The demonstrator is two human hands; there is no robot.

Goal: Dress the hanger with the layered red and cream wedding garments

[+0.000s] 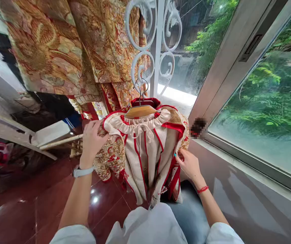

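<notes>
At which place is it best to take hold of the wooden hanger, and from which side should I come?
Probably pinch the wooden hanger at its middle, just under the metal hook, coming from the front. That part shows bare above the gathered collar, while its ends run into the garment.

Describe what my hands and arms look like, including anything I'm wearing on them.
Both hands are bare, with white sleeves ending near the elbows. Your left hand has a pale, watch-like band at the wrist. Your right hand has a thin red bracelet and a blue-green nail.
</notes>
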